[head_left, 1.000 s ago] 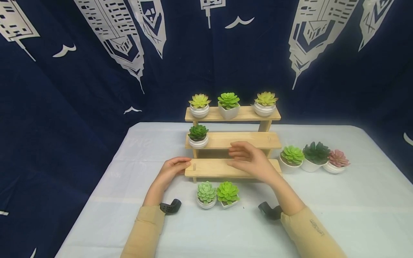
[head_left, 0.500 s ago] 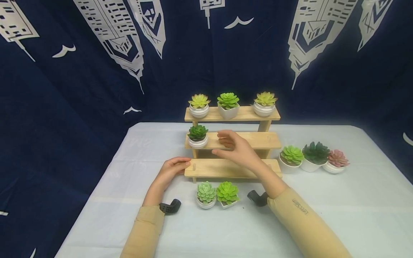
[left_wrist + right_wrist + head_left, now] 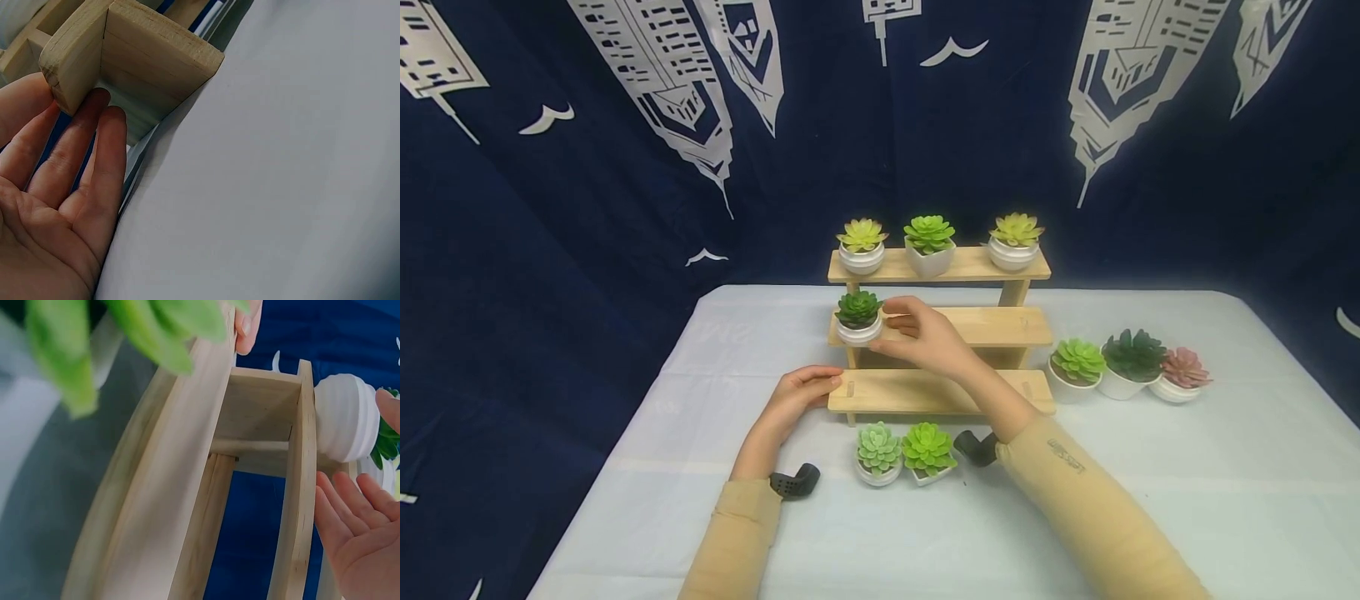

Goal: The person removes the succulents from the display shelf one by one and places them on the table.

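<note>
A three-tier wooden plant stand (image 3: 940,392) stands on the table. My left hand (image 3: 801,396) holds the left end of its lowest shelf, thumb on one side and fingers on the other, as the left wrist view shows. On the middle shelf's left end sits a dark green succulent in a round white pot (image 3: 860,332). Just right of that pot is my right hand (image 3: 928,337), thumb and fingers spread apart toward it. In the right wrist view the white ribbed pot (image 3: 344,417) lies between thumb and fingers (image 3: 350,506); firm contact cannot be told.
Three potted succulents (image 3: 931,262) stand on the top shelf. Two light green ones (image 3: 880,450) sit before the stand. Right of it are a light green (image 3: 1078,362), a dark green (image 3: 1135,358) and a pink succulent (image 3: 1186,371). A dark patterned curtain (image 3: 880,167) hangs behind.
My right hand has moved left along the middle shelf, up to the dark green succulent's pot. The left hand has stayed at the lowest shelf's end.
</note>
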A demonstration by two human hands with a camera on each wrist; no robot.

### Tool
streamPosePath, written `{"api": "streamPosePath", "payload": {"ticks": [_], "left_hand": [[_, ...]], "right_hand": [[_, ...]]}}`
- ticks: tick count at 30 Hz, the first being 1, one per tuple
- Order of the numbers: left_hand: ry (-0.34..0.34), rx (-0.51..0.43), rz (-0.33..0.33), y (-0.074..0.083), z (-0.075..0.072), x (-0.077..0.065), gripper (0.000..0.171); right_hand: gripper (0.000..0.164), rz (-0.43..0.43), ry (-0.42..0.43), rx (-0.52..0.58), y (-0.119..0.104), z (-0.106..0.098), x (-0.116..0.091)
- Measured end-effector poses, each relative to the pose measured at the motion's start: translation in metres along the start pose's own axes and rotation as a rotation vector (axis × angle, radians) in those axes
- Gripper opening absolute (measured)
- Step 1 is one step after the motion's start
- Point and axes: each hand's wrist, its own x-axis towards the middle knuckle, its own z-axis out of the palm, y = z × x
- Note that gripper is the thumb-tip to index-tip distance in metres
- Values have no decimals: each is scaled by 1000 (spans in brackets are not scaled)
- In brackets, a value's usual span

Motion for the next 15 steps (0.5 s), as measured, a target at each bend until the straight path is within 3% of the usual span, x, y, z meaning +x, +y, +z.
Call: {"api": "streamPosePath", "payload": {"ticks": [5,10,15], "left_hand": [[-8,11,-10,2,0,0,33],[-18,18,0,15,4,-9,31],[-14,6,1,6,1,-4,34]], "right_hand": [[69,4,3,-29,-2,6,5],[73,2,13,-69,-3,11,9],[75,-3,22,-107,-1,14,10]]}}
